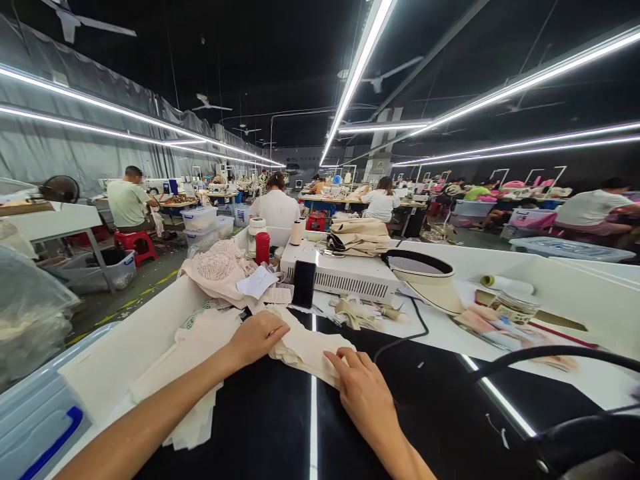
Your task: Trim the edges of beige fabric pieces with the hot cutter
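A stack of cream fabric pieces lies between my hands, over the glossy black work surface. My left hand is closed at the left part of this stack, fingers curled down on the cloth. At the stack's right end, my right hand has its fingers bent over the edge and thumb side against the cloth; its grip is partly hidden underneath. Beside my left forearm is another layered pile of cream fabric. A pale pink lace garment piece rests behind it, with a white paper slip close by.
A phone leans on a white vented box bearing folded beige cloth and a thread spool. A red bottle, a visor and a glass jar stand around. A black cable crosses rightward. Co-workers sit beyond.
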Available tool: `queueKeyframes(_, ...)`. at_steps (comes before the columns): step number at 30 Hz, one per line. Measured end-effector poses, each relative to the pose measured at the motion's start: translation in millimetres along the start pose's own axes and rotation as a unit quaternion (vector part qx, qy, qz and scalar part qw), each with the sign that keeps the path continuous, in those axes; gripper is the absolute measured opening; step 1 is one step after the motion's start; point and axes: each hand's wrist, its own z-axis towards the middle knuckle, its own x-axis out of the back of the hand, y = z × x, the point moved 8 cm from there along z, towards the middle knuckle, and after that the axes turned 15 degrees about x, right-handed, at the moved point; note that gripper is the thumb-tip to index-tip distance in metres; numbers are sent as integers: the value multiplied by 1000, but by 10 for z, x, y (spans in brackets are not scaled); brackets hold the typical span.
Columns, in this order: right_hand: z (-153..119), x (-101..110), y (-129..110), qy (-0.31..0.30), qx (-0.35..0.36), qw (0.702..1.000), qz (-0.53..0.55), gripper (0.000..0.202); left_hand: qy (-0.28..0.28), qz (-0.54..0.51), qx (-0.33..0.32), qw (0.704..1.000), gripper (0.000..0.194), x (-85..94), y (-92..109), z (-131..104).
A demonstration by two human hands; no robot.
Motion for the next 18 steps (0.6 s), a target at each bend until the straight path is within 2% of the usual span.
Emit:
queueKeyframes(3, -17, -25, -42, 10, 16, 1000, -16, 58, 0, 11, 2, 1000, 33, -75, 103, 170)
queueKeyframes(6, -43, -72, -58, 12, 46, 999, -20, 62, -24, 29, 13, 999, 31, -285, 115, 260)
queueKeyframes(9, -55, -86, -54, 18, 74, 997, -18, 66, -55, 52, 47, 996, 36, -501, 28, 228)
queueKeyframes(11, -67, -64, -71, 28, 91, 995, -15, 64, -68, 60, 65, 994, 44, -569, -15, 162)
queueKeyframes(14, -155, -29, -171, 42, 129, 991, 9, 59, -75, 61, 74, 993, 54, -509, -33, 49)
queueKeyframes(16, -289, -22, -284, 50, 155, 986, 48, 60, -62, 58, 87, 993, 52, -345, -83, -25)
queueKeyframes(18, -483, -17, -417, 54, 169, 979, 101, 63, -29, 58, 123, 990, 42, -91, -235, -112)
